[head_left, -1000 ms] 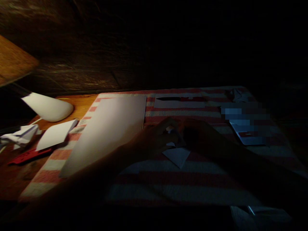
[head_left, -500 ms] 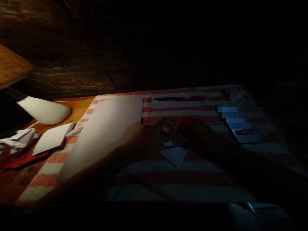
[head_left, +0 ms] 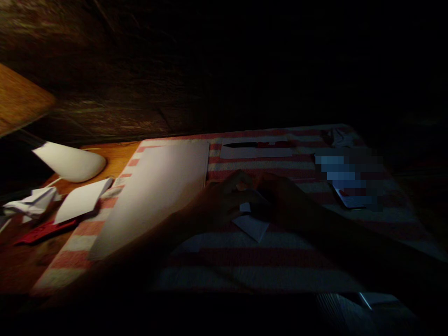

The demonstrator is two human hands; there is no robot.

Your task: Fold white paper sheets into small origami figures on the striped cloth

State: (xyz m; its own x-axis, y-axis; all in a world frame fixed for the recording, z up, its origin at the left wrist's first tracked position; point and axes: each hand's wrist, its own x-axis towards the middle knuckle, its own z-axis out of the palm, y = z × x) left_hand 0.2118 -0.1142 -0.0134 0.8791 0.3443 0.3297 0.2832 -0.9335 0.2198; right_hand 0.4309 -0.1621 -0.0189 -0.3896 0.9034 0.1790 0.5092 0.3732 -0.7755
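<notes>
In deep shadow at the middle of the striped cloth, both my hands are on a small folded piece of white paper point(head_left: 252, 227), its pointed lower end showing below my fingers. My left hand point(head_left: 229, 196) grips the paper from the left, fingers curled, with a pale bit of it showing between them. From the right, my right hand point(head_left: 278, 193) closes on the paper's upper right part, its fingertips mostly lost in the dark. The folds under my hands are hidden.
Left of my hands lies a large white sheet point(head_left: 154, 186). Beyond them a knife point(head_left: 257, 145) rests on a paper strip point(head_left: 257, 152). A lit phone-like screen point(head_left: 345, 182) is at right. A lamp point(head_left: 70, 162), crumpled paper point(head_left: 33, 203) and a red object point(head_left: 45, 232) stand or lie at far left.
My right hand has moved left and slightly down, closer to my left hand, covering more of the folded paper. The view has shifted slightly.
</notes>
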